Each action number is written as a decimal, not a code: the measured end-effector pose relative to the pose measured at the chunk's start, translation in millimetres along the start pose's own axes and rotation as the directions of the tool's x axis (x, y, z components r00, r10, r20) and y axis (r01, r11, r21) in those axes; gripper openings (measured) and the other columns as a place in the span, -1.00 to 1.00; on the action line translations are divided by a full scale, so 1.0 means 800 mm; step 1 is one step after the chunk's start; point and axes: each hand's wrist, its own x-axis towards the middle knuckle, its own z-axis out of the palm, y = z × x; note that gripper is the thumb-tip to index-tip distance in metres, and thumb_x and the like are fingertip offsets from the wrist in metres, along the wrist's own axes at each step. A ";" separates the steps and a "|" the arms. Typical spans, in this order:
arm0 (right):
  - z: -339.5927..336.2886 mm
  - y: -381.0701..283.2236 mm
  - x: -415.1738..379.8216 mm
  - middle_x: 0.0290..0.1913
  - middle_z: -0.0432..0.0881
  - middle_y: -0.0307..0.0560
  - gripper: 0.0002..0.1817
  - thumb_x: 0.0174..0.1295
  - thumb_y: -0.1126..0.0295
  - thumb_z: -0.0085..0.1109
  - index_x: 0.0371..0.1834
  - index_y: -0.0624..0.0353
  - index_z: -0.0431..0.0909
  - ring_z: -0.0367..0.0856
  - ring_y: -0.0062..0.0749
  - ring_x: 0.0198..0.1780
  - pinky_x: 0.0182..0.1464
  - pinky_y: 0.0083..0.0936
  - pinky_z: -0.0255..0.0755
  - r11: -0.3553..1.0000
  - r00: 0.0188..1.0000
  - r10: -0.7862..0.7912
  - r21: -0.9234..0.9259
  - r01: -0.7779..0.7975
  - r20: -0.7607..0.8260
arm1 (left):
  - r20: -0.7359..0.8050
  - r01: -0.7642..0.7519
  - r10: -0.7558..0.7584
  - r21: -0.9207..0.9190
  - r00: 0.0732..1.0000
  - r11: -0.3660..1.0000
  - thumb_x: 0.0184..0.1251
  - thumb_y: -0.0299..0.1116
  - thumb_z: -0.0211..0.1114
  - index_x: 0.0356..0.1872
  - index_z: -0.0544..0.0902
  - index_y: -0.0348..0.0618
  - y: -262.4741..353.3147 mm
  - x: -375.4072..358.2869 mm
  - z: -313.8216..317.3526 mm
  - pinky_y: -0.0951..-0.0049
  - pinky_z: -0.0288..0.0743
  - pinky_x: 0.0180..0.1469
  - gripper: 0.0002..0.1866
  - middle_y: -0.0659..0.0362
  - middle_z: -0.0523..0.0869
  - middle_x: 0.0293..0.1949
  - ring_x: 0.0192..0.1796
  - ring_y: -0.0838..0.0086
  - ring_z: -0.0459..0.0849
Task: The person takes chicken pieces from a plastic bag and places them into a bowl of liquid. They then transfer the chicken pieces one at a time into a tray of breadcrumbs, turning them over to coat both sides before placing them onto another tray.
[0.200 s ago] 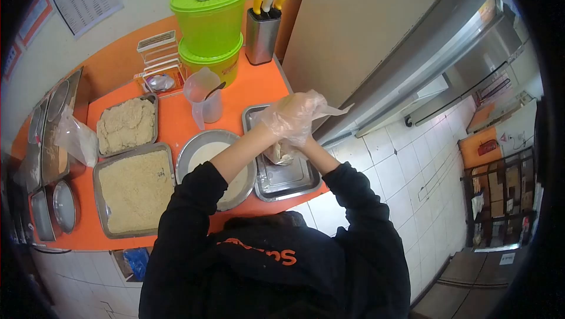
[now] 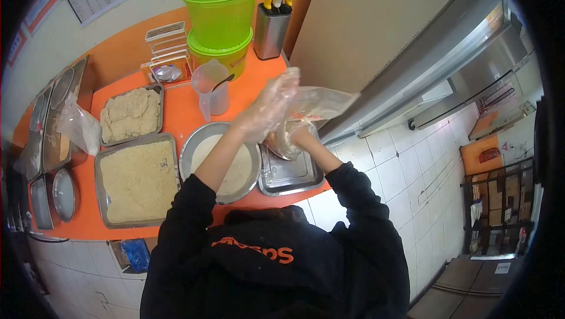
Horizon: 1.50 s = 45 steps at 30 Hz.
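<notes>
My left hand [image 2: 268, 107], in a clear plastic glove, is raised over the metal tray [image 2: 291, 179] with its fingers stretched out, beside a clear plastic bag [image 2: 323, 102]. My right hand [image 2: 301, 135] is bent in at the lower part of the bag, over the same tray; plastic covers its fingers, so their grip cannot be made out. Something pale shows through the plastic near it. Left of the tray stands a round metal bowl [image 2: 187, 153] of whitish liquid.
A tray of pale crumbs [image 2: 138, 180] and a tray of lumpy pale pieces [image 2: 130, 114] are at left. Behind stand a clear jug [image 2: 216, 98], green-lidded tubs [image 2: 219, 19] and a knife block [image 2: 272, 32]. A large metal appliance [image 2: 406, 54] borders the right.
My left hand has moved left and away from my right hand, its fingers now stretched out. More of the clear bag shows spread between and behind the hands. The view has shifted slightly.
</notes>
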 end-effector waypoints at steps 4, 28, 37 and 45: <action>-0.009 0.049 -0.028 0.31 0.52 0.07 -0.41 0.28 -0.01 0.10 0.29 0.08 0.49 0.46 -0.09 0.32 0.40 -0.26 0.26 0.965 0.995 0.042 0.263 -0.018 -0.086 | -0.065 0.257 -0.253 0.411 0.965 0.875 0.47 -0.21 0.05 0.32 0.36 -0.44 -0.063 -0.039 -0.021 0.26 0.30 0.39 -0.44 -0.21 0.52 0.24 0.32 0.09 0.49; -0.119 -0.026 -0.038 0.25 0.56 0.06 -0.41 0.21 0.04 0.23 0.26 0.11 0.50 0.50 -0.07 0.27 0.34 -0.25 0.32 0.100 0.906 -0.323 0.942 0.321 -0.275 | -0.672 -0.031 0.076 0.079 0.737 0.996 0.51 -0.45 0.13 -0.19 0.50 -0.23 0.070 -0.119 -0.030 0.43 0.40 -0.12 -0.93 0.24 0.54 -0.29 -0.18 0.55 0.51; -0.122 -0.108 0.012 0.23 0.57 0.06 -0.40 0.18 0.06 0.28 0.25 0.12 0.51 0.51 -0.07 0.25 0.32 -0.24 0.34 0.127 0.815 -0.543 0.939 0.320 -0.204 | -0.641 0.221 -0.024 0.229 0.767 0.948 0.57 -0.34 0.10 -0.16 0.52 -0.17 0.059 -0.184 -0.099 0.48 0.45 -0.12 -0.87 0.30 0.50 -0.37 -0.29 0.60 0.49; -0.101 -0.145 0.021 0.22 0.58 0.06 -0.40 0.16 0.08 0.32 0.23 0.13 0.51 0.52 -0.07 0.24 0.31 -0.23 0.36 0.119 0.769 -0.626 0.958 0.261 -0.132 | -0.729 0.204 0.060 0.268 0.682 0.941 0.52 -0.07 0.18 -0.24 0.57 -0.23 0.082 -0.204 -0.115 0.38 0.49 -0.31 -0.64 0.19 0.57 -0.45 -0.40 0.50 0.55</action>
